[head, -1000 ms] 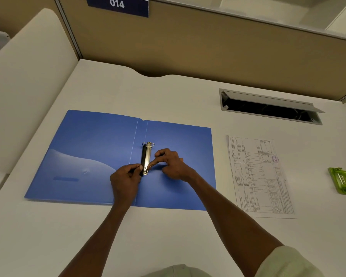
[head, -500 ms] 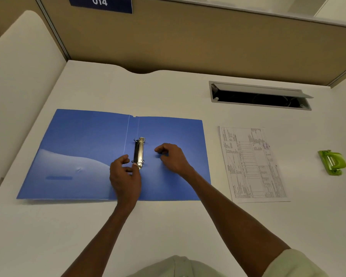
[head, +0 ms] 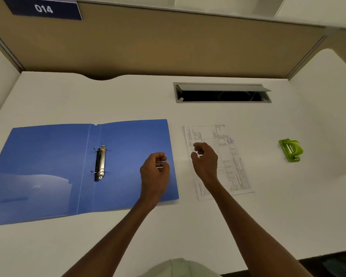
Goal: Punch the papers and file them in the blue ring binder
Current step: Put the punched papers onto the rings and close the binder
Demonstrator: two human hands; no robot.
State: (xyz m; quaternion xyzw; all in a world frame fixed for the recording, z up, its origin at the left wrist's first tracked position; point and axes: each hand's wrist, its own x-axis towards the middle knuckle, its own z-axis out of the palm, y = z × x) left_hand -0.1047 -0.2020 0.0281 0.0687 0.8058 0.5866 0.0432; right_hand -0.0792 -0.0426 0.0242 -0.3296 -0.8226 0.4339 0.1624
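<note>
The blue ring binder [head: 48, 162] lies spread flat on the white desk at the left, its metal ring mechanism [head: 100, 162] in the middle with the rings parted. A printed sheet of paper [head: 228, 156] lies just right of the binder. A green hole punch [head: 291, 149] sits further right. My left hand [head: 155, 172] hovers over the binder's right cover, fingers loosely curled, holding nothing. My right hand [head: 205, 159] hovers above the paper's left half, fingers loosely curled, also holding nothing.
A grey cable hatch [head: 222, 92] with its lid raised is set into the desk behind the paper. A tan partition [head: 168, 47] with a "014" label [head: 43, 9] closes the back. White side panels stand left and right.
Both hands have left the ring mechanism and moved right: the left over the binder's right cover, the right over the paper. The view has shifted right.
</note>
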